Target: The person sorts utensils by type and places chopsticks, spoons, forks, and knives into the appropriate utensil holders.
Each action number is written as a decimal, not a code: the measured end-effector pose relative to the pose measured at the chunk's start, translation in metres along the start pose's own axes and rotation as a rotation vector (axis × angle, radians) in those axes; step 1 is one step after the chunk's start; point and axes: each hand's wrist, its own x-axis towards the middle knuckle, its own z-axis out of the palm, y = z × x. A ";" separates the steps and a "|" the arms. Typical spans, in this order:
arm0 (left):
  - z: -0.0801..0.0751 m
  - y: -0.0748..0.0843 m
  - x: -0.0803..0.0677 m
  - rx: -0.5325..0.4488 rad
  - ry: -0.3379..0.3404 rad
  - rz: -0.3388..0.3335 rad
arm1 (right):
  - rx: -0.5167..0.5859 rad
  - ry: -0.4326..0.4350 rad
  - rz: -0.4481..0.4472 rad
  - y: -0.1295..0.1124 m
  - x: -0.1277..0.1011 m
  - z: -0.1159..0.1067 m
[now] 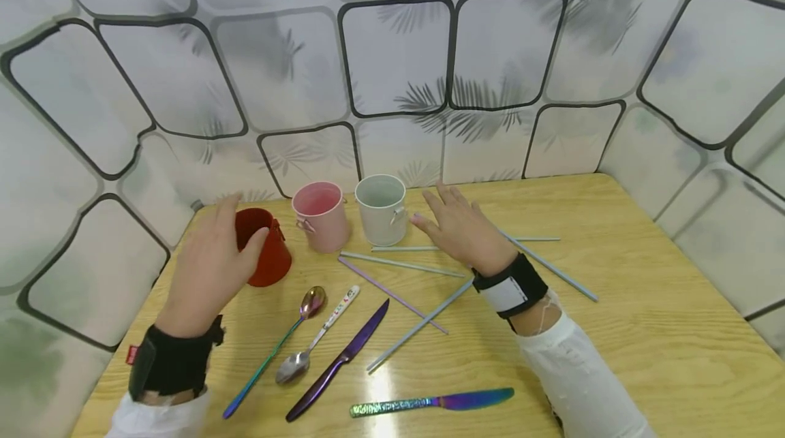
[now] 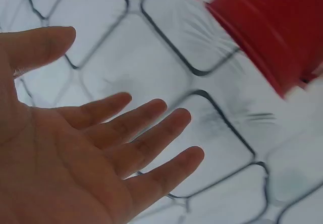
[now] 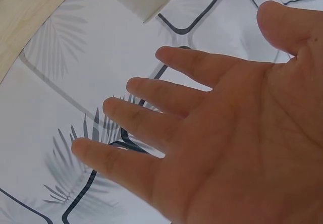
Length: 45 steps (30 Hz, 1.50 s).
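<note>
The left hand (image 1: 211, 264) hangs beside the red cup (image 1: 262, 247), fingers straight and spread, holding nothing. The right hand (image 1: 460, 227) hovers flat and open over the grey straws (image 1: 401, 263), just right of the white cup (image 1: 381, 209). The red cup stands upright at the left of the table (image 1: 644, 329), long axis vertical, mouth up, beside the pink cup (image 1: 321, 215). For a sound grasp, wrap the wall at mid-height and keep the cup level.
</note>
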 end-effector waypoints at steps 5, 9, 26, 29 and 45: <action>0.001 -0.038 -0.002 -0.066 -0.101 -0.132 | -0.011 0.006 -0.027 0.002 0.000 0.000; 0.011 -0.060 -0.005 -0.147 -0.148 -0.161 | -0.022 0.019 -0.055 0.001 -0.001 -0.001; 0.037 -0.090 0.002 -0.326 -0.239 -0.316 | -0.039 0.029 -0.051 0.002 -0.001 -0.003; 0.040 -0.091 0.004 -0.335 -0.218 -0.309 | -0.038 0.028 -0.048 0.002 0.000 -0.002; 0.048 -0.099 0.022 -0.348 -0.221 -0.324 | -0.019 0.014 -0.045 0.000 -0.002 0.000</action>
